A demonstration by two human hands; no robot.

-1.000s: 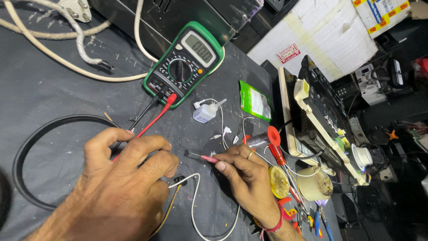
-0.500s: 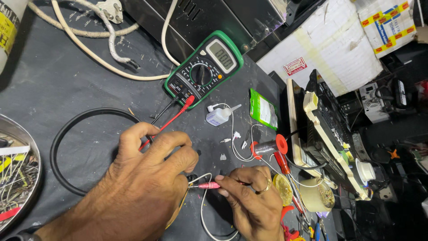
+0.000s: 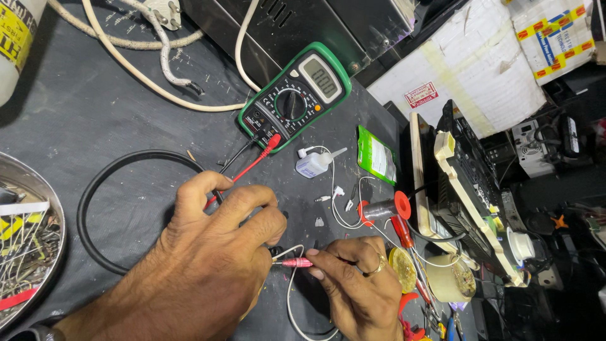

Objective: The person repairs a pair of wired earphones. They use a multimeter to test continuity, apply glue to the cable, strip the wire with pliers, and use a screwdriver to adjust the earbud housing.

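- The red probe (image 3: 297, 263) is pinched between thumb and forefinger of the right hand (image 3: 353, 284), its tip pointed at the left hand; it lies well below the multimeter (image 3: 293, 98), toward the near edge of the mat.
- The left hand (image 3: 214, 252) is curled shut, knuckles up, and pressed against the probe's tip; what is gripped inside it cannot be made out, though a thin white wire (image 3: 290, 303) is seen looping out from under it.
- The two hands are held close together, all but touching at the probe.
- A ring is worn on the right hand.
- A red lead (image 3: 249, 167) and a black one are run from the multimeter's lower end down under the left hand's fingers.
- Left of that hand, below and left of the multimeter, a black cable loop (image 3: 95, 189) is laid on the dark mat (image 3: 82, 113).
- Just right of the multimeter's lower end, a small white bottle (image 3: 312, 164) is tipped on its side, with a green packet (image 3: 377, 155) beside it.
- Below the packet, a solder spool with red ends (image 3: 382, 209) is found, above the right hand.
- Far left of the multimeter, a metal tray of parts (image 3: 28, 252) is cut off by the frame.
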